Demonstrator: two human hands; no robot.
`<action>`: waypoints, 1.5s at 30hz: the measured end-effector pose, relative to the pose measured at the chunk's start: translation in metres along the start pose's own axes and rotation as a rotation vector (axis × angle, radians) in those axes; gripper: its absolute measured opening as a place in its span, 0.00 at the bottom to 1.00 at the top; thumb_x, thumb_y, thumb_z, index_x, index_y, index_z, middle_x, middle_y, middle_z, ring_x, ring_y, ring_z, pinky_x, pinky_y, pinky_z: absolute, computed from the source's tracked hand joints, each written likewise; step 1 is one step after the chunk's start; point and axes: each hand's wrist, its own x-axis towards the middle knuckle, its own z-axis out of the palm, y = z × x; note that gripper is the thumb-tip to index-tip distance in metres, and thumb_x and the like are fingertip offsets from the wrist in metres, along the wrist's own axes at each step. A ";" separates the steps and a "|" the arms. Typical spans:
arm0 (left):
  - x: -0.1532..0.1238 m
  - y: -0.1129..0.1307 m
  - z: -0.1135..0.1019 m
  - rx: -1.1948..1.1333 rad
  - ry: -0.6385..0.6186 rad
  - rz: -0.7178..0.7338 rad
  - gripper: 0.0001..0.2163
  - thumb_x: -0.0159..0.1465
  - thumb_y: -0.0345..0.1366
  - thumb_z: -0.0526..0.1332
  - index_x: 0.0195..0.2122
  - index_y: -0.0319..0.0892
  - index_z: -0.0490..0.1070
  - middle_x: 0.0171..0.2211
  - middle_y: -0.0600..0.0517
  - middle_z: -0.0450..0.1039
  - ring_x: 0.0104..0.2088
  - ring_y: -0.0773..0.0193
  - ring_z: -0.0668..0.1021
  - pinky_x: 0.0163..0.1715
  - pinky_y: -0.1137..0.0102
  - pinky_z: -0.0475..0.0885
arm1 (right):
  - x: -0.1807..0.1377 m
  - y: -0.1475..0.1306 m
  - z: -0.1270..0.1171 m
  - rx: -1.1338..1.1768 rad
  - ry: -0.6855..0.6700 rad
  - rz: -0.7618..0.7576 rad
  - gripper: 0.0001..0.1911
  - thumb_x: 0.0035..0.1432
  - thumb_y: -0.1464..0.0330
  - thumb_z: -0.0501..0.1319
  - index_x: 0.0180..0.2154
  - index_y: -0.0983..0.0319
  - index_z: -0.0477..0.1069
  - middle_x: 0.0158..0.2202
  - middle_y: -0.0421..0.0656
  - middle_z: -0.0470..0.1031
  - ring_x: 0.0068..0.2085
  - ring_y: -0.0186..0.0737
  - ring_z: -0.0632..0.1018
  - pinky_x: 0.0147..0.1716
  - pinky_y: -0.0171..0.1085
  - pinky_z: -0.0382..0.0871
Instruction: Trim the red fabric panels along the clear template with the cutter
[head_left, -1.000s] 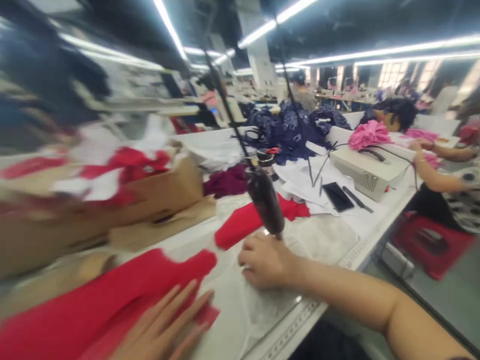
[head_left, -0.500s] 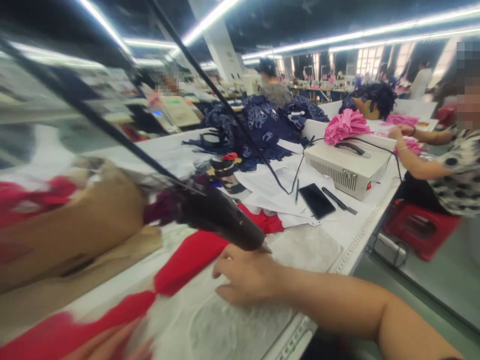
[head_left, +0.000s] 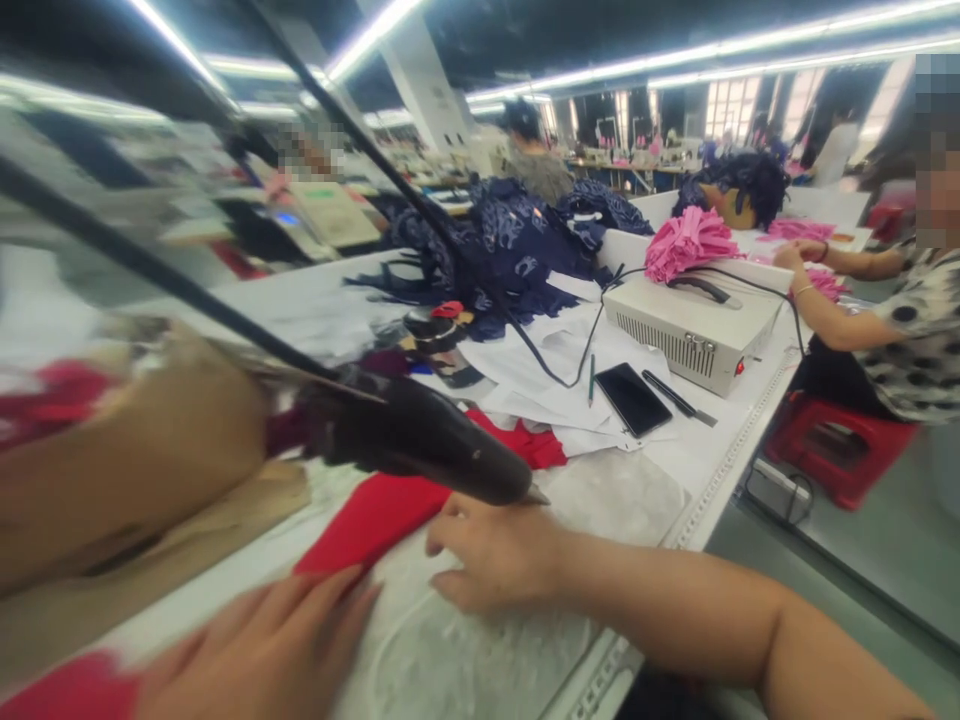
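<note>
My right hand (head_left: 491, 555) rests knuckles-up on a white lace-like fabric sheet (head_left: 480, 640) at the table's near edge, fingers curled under. A dark tapered hand tool (head_left: 420, 440), hung on a black rod, lies tilted just above that hand with its tip by the knuckles; whether the hand grips it is unclear. My left hand (head_left: 262, 650) is blurred at the bottom left, lying over the white fabric beside red cloth (head_left: 375, 515). Its fingers are smeared by motion.
A brown cardboard box (head_left: 135, 450) stands at left. A phone (head_left: 634, 398), pens and papers lie mid-table by a white machine box (head_left: 694, 330) topped with pink fabric (head_left: 690, 245). Navy cloth (head_left: 517, 245) is heaped behind. A seated person (head_left: 900, 330) works at right by a red stool (head_left: 840, 450).
The view swung left. The hanging tool tipped from near upright to slanted over my right hand. My left hand slid off the red cloth, dropped from sight, then came back beside it.
</note>
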 end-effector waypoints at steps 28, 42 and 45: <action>0.019 -0.010 -0.010 0.207 0.059 0.244 0.13 0.70 0.27 0.52 0.37 0.46 0.76 0.34 0.48 0.80 0.41 0.52 0.78 0.43 0.60 0.66 | -0.004 0.002 0.007 0.011 0.036 0.049 0.13 0.63 0.65 0.65 0.49 0.59 0.74 0.55 0.45 0.75 0.51 0.45 0.80 0.51 0.42 0.75; -0.018 0.057 -0.058 -0.005 -0.129 0.262 0.15 0.77 0.33 0.52 0.32 0.42 0.71 0.31 0.49 0.72 0.38 0.56 0.72 0.42 0.61 0.65 | -0.008 0.010 0.002 -0.040 0.179 0.008 0.03 0.60 0.71 0.65 0.38 0.62 0.75 0.44 0.47 0.75 0.47 0.48 0.73 0.48 0.45 0.69; -0.045 0.062 -0.095 -0.177 -0.280 0.300 0.15 0.76 0.29 0.52 0.31 0.41 0.69 0.30 0.50 0.71 0.35 0.57 0.71 0.37 0.63 0.67 | -0.009 0.012 0.004 -0.042 0.238 -0.005 0.02 0.60 0.71 0.64 0.37 0.61 0.75 0.44 0.47 0.75 0.46 0.48 0.73 0.47 0.45 0.69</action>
